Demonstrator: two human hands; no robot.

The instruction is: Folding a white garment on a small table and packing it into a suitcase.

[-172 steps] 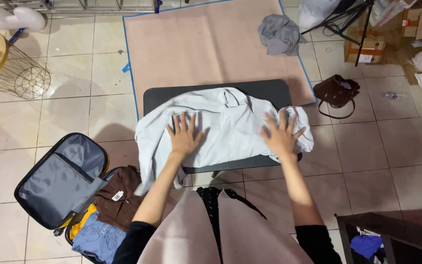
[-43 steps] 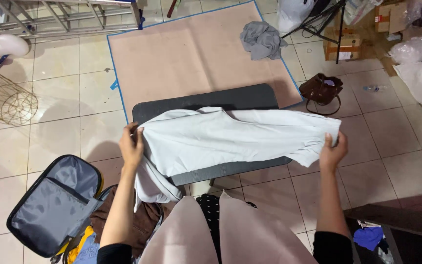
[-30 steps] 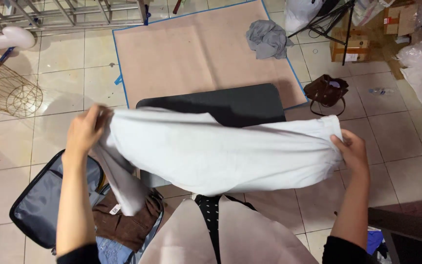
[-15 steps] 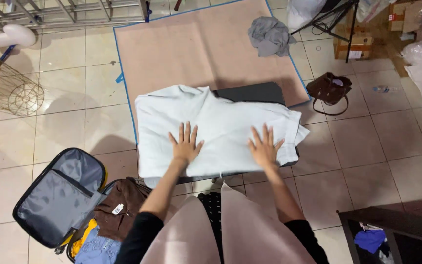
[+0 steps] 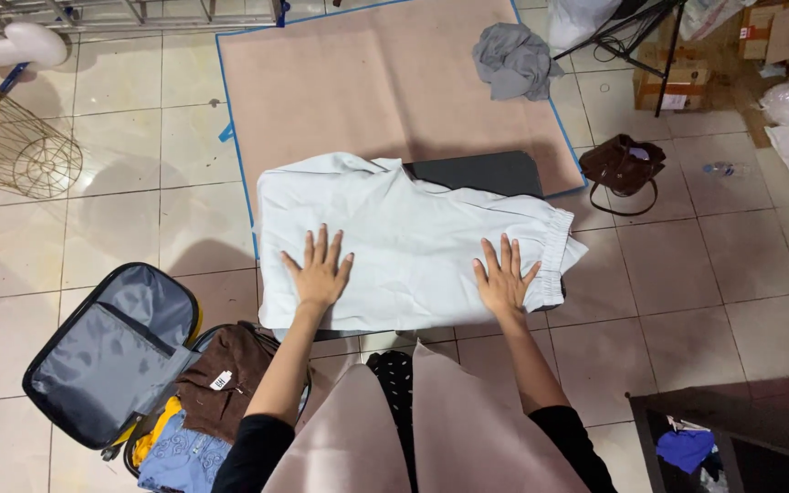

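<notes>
Pale blue folded cotton garment [image 5: 413, 242] lies flat on dark grey rectangular table [image 5: 486, 172]. I see left hand [image 5: 319, 272] and right hand [image 5: 504, 277] pressed on its near half, fingers splayed, gripping nothing.

Both the left hand [image 5: 319, 274] and the right hand [image 5: 504, 283] press flat, fingers spread, on a pale blue garment [image 5: 413, 242] covering the dark worktop [image 5: 486, 171].

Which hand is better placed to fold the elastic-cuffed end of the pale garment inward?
Probably the right hand: it lies flat on the pale garment close to the elastic-cuffed end. The left hand rests near the opposite end.
</notes>
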